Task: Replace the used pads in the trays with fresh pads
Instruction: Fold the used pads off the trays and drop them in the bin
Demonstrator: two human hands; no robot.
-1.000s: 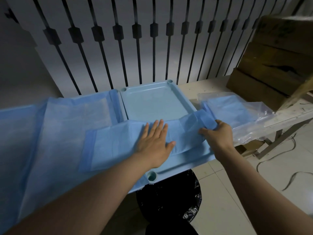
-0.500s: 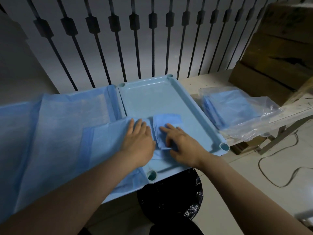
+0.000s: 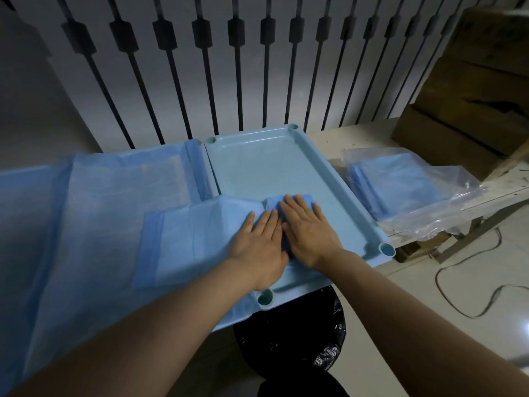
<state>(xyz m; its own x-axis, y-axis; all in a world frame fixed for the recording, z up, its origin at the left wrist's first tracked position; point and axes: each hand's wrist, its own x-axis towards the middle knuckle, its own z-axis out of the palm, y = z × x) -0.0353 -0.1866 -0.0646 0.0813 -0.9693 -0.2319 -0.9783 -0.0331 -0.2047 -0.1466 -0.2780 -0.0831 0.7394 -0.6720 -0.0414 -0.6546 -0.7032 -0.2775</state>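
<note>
Well, on the head camera I see the left hand (image 3: 257, 243) and the right hand (image 3: 308, 234) lying flat side by side, fingers straight. They press a folded, papery blue pad (image 3: 271, 202) into the smooth, pale-blue plastic tray (image 3: 345, 203). A glossy clear bag (image 3: 446, 202) of square pads lies near.

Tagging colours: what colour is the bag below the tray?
Black and shiny; the bag shows best in the head view.

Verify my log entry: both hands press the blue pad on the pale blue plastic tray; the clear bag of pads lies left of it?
No: the head view shows the clear plastic bag of pads right of the pale blue plastic tray.
</note>
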